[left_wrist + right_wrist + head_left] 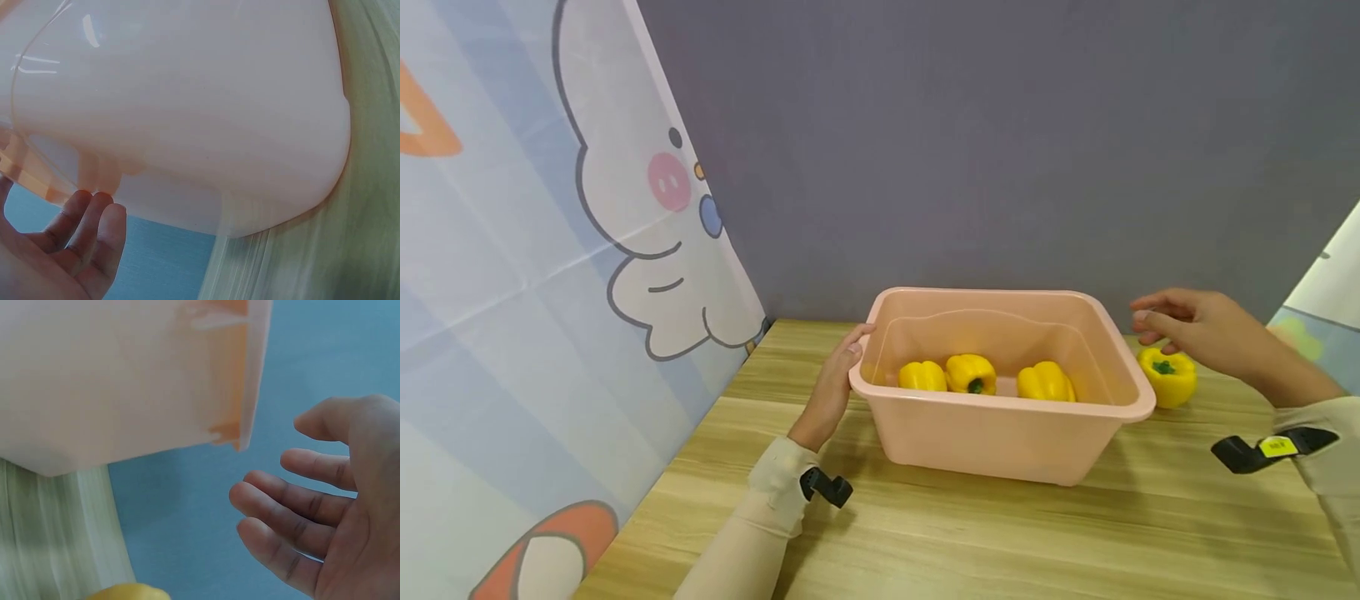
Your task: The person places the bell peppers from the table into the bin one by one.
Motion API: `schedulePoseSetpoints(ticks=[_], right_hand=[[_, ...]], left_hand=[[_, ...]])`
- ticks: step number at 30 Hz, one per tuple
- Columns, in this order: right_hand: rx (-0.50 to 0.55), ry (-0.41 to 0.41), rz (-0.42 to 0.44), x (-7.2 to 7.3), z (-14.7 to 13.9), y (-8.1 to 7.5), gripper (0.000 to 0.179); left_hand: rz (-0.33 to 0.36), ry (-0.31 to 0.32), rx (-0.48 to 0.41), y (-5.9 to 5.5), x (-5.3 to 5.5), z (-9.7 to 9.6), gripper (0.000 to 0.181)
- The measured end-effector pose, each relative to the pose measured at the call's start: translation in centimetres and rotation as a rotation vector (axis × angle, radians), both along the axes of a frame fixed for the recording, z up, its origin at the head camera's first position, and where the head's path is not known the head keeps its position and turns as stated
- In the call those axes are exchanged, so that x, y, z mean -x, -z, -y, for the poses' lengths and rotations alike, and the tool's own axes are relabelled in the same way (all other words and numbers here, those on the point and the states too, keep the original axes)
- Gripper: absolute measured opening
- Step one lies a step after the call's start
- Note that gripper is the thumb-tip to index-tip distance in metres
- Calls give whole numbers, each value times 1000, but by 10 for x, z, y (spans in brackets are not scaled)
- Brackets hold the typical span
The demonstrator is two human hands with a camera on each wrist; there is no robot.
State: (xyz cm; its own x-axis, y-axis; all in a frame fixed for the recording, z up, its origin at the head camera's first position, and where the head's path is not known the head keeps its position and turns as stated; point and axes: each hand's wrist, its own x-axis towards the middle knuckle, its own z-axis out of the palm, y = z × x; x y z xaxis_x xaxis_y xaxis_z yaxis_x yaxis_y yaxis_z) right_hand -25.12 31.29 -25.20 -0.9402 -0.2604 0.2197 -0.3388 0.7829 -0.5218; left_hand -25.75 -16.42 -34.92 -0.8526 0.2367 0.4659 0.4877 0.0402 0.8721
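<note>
A pink plastic bin stands on the wooden table with three yellow bell peppers inside: one at the left, one beside it and one further right. My left hand rests against the bin's left end. In the left wrist view, its slightly bent fingers touch the outer wall below the rim. Off the bin's right end, a yellow bell pepper sits on the table, stem up. Just above it hovers my right hand, holding nothing, fingers loosely bent.
The wooden table reaches back to a dark grey panel. A cartoon-printed sheet hangs along the left side, and another printed sheet shows at the far right. Black wrist cameras are strapped over both sleeves.
</note>
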Motion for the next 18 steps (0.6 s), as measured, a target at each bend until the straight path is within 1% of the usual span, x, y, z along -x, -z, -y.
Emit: schedulePoseSetpoints(ticks=[3,7,10,14,18], right_hand=[[4,12,-10,1,-3,8,48],[18,33,-19,0,-7,14,50],[41,63,-28,-2,-11,20,51],[74,102,-76,-5,-14,31,49],[88,119,-116,-5,-16,42,46]], left_hand=[[-1,0,2,-1,0,1,53],[-5,6,-4,-2,2,-1,52],[-7,4,-3,-2,3,0,52],[-5,6,-2,-1,3,0,53],[3,9,-12,0,1,0,54]])
